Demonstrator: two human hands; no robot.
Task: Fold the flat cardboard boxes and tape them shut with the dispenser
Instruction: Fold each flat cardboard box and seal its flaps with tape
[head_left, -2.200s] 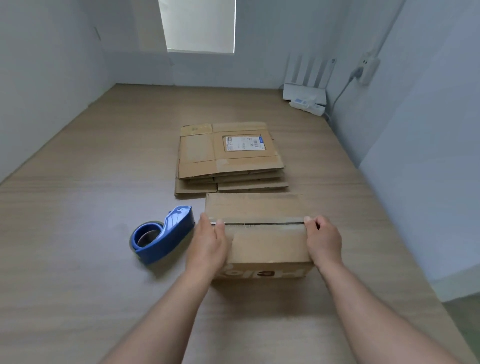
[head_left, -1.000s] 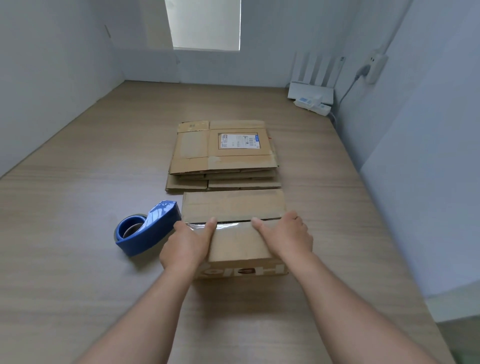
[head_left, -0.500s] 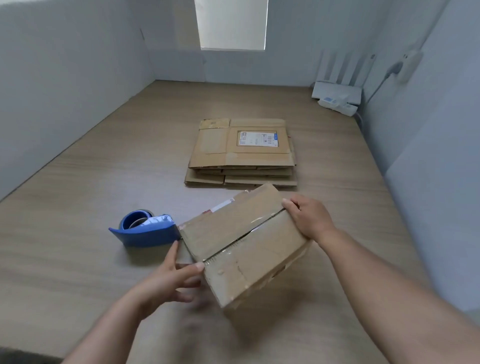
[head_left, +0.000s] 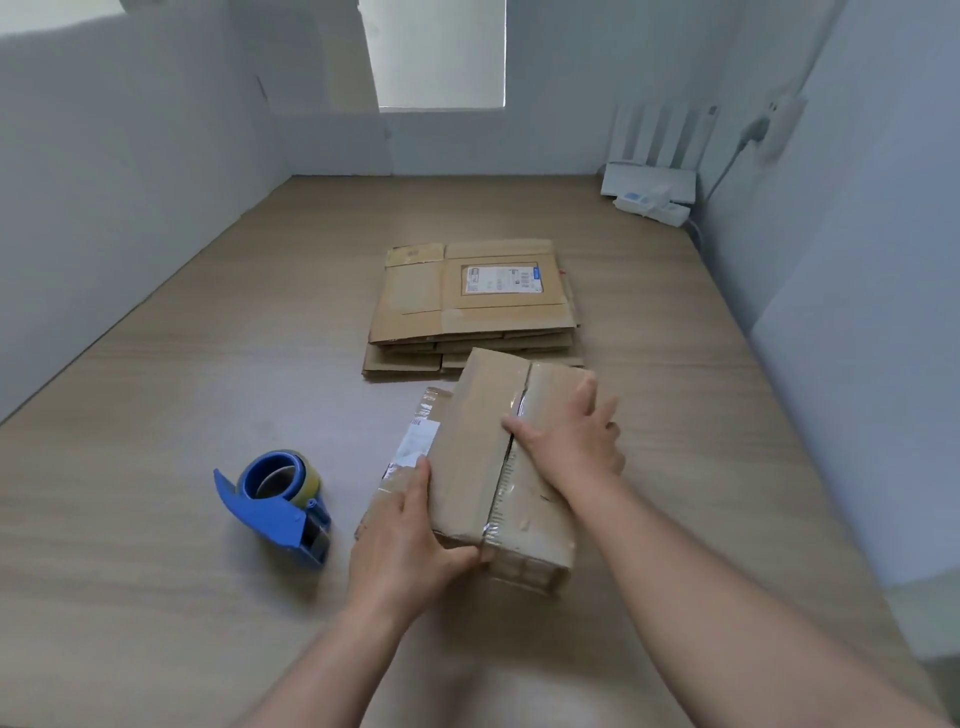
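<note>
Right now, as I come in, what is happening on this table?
A person is handling a folded cardboard box with both hands. The left hand grips its near left corner, and the right hand lies flat on top, over the seam, which already shows shiny tape. The blue tape dispenser stands on the table to the left of the box, and no hand touches it. Behind the box a stack of flat cardboard boxes waits unfolded.
</note>
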